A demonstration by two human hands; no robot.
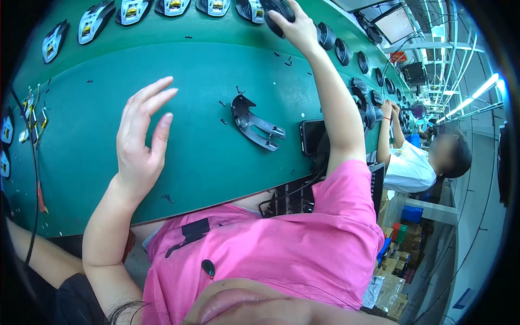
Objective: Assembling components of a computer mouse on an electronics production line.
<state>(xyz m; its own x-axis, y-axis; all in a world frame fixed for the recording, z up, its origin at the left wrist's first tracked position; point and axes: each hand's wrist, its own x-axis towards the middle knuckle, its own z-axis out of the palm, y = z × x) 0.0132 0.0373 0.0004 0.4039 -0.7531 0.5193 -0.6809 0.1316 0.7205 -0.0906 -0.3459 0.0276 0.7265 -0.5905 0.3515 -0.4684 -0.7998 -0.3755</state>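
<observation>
Fingers of the right hand (300,28) grip a black shell (277,5); left hand (140,127) spreads empty; curved piece (246,119) lies loose, silver bodies (98,19) seemingly unfinished.

Green workbench (200,162) with a row of mouse shells (96,23), curved black part (244,122), small dark bits (223,121).

Green workbench (211,162), tube light (480,92) (lit)

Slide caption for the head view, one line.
Right hand grasping a black mouse shell, left hand empty above a green workbench with a curved plastic part.
</observation>
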